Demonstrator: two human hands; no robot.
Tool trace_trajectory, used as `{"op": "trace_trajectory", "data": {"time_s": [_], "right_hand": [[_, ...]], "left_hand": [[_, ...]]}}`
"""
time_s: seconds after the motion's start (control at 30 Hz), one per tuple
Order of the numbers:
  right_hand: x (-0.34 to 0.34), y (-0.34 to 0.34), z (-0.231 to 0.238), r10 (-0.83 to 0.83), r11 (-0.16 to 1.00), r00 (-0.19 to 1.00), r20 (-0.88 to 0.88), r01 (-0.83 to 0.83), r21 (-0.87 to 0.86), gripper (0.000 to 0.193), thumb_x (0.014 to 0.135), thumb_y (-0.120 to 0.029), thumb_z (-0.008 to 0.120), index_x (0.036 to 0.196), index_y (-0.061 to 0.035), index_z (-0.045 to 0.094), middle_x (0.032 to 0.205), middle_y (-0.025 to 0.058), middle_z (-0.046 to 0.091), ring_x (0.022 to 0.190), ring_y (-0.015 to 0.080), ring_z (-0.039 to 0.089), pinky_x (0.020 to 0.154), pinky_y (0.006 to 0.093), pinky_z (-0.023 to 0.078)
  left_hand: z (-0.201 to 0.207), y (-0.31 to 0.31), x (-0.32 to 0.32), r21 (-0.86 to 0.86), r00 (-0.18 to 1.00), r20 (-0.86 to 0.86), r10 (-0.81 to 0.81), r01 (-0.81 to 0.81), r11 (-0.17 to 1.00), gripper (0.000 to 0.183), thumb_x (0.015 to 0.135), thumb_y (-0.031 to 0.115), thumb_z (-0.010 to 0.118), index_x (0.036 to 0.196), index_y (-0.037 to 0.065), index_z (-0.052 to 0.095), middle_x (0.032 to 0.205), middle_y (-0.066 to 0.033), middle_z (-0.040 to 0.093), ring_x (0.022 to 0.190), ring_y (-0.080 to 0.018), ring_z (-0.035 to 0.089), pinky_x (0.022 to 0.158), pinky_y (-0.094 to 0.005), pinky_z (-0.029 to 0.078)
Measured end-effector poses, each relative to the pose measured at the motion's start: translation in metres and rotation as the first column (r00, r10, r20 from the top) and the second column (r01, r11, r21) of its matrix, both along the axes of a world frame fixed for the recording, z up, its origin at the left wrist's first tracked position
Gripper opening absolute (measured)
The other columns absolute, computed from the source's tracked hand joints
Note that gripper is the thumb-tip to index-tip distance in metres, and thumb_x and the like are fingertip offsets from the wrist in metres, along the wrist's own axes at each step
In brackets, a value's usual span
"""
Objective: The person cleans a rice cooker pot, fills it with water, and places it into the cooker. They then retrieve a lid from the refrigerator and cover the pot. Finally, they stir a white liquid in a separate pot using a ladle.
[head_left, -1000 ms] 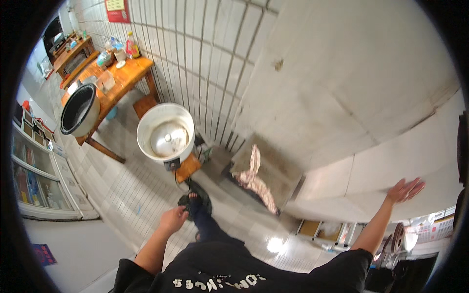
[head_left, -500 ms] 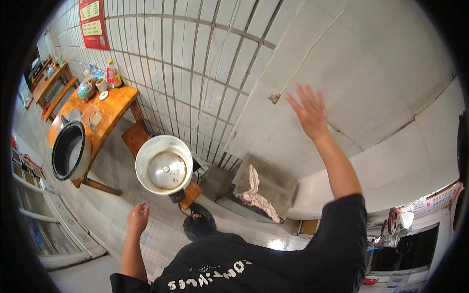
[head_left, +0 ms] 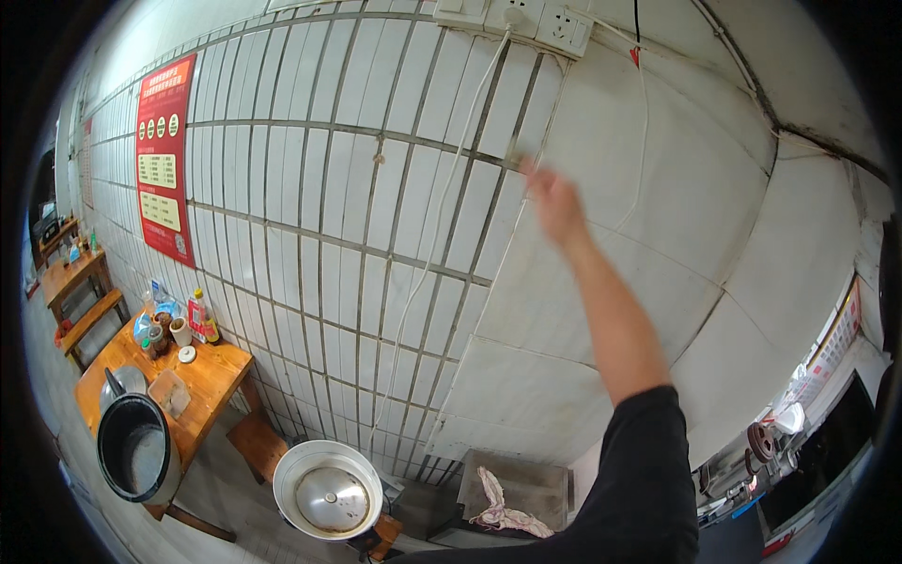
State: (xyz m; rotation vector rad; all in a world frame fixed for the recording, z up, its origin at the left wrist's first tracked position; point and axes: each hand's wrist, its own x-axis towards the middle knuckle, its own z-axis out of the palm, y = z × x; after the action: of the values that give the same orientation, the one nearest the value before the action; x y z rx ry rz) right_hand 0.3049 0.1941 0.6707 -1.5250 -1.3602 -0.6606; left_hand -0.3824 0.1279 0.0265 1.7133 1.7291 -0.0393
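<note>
Right hand (head_left: 554,202) raised against the white tiled wall (head_left: 310,226), motion-blurred; can't tell if fingers are spread or curled, nothing visibly held. It sits below the white wall socket strip (head_left: 512,17), right of the thin white cable (head_left: 442,216) hanging from it. Left hand out of view. Far below: round steel pot with lid (head_left: 327,489), black bucket-shaped cooker (head_left: 138,459) on the orange wooden table (head_left: 211,376), crumpled pinkish rag (head_left: 498,508) on a grey box.

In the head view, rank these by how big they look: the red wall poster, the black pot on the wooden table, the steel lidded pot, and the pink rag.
1. Red wall poster.
2. Steel lidded pot and black pot: too alike to rank.
3. Pink rag, smallest.
Fisheye bending makes true sizes uncertain.
</note>
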Motion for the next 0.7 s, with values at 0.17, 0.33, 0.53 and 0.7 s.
{"op": "trace_trajectory", "data": {"time_s": [0.17,0.33,0.53,0.7], "right_hand": [[0.018,0.028,0.183,0.369,0.922,0.745,-0.556,-0.221,0.317,0.046,0.094,-0.058,0.052,0.082,-0.0132,0.052,0.057,-0.0061,0.036,0.043,0.0077,0.028,0.040,0.0245,0.020],[0.043,0.080,0.221,0.362,0.911,0.704,-0.611,-0.128,0.392,0.050,0.089,-0.056,0.059,0.077,-0.0070,0.057,0.064,0.0008,0.054,0.050,0.0148,0.044,0.043,0.0329,0.033],[0.052,0.108,0.227,0.190,0.848,0.797,-0.573,0.161,0.505,0.059,0.088,-0.055,0.060,0.083,0.0033,0.062,0.074,0.0099,0.061,0.061,0.0242,0.055,0.054,0.0388,0.045],[0.061,0.113,0.222,0.183,0.877,0.788,-0.588,0.139,0.460,0.064,0.089,-0.058,0.057,0.096,0.0062,0.062,0.080,0.0120,0.064,0.065,0.0253,0.057,0.057,0.0391,0.047]], "left_hand": [[0.004,0.035,-0.001,0.024,0.996,0.082,-0.038,0.036,0.999,0.046,0.096,0.036,0.055,0.123,0.000,0.057,0.112,-0.0287,0.064,0.106,-0.0423,0.060,0.091,-0.0466,0.047],[0.017,0.059,0.004,0.077,0.982,0.177,0.060,-0.075,0.994,0.037,0.095,0.029,0.057,0.111,-0.003,0.064,0.104,-0.0276,0.066,0.099,-0.0403,0.062,0.086,-0.0449,0.049],[0.012,0.087,0.024,0.019,0.966,0.191,0.175,-0.182,0.983,0.037,0.095,0.031,0.055,0.108,-0.003,0.064,0.102,-0.0259,0.067,0.096,-0.0370,0.063,0.085,-0.0435,0.049],[-0.008,0.100,0.028,-0.007,0.954,0.185,0.235,-0.238,0.971,0.038,0.096,0.032,0.053,0.105,-0.002,0.065,0.099,-0.0245,0.067,0.094,-0.0342,0.063,0.084,-0.0423,0.049]]}}
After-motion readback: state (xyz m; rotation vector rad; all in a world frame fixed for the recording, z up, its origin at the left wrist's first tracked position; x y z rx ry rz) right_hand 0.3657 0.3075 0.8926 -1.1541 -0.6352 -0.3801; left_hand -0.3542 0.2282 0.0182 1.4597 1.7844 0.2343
